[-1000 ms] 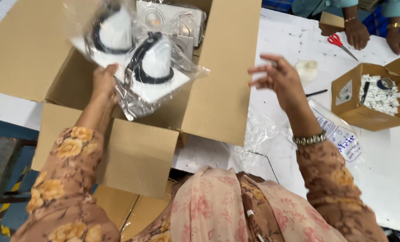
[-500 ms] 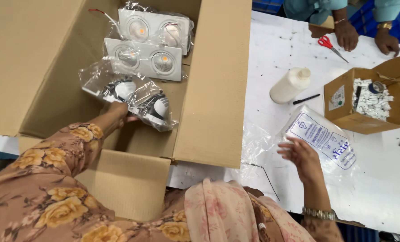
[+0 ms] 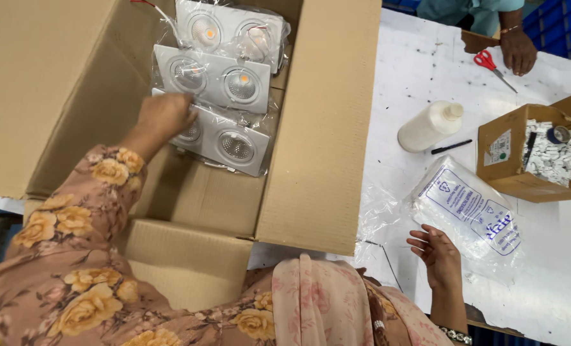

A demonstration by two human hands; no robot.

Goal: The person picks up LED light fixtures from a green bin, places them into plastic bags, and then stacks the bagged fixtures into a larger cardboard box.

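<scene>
My left hand [image 3: 163, 117] reaches down into a large brown cardboard box [image 3: 324, 128] and rests on the nearest bagged twin light fitting [image 3: 224, 139], a white plate with two round lamps in clear plastic. Two more such fittings [image 3: 216, 77] lie in a row behind it. My right hand [image 3: 438, 253] hovers open above the white table, fingers spread, just beside a stack of clear plastic bags [image 3: 468, 214] with blue print. It holds nothing.
A white plastic bottle [image 3: 429, 126] and a black pen [image 3: 452, 147] lie on the white table [image 3: 413, 64]. A small open carton [image 3: 534, 154] of small white parts stands at the right. Another person's hand [image 3: 519, 50] rests near red scissors [image 3: 489, 62] at the far edge.
My left hand has lowered the bagged fitting into the box, where it now lies flat in front of the other two. My right hand came down from mid-air to beside the plastic bags.
</scene>
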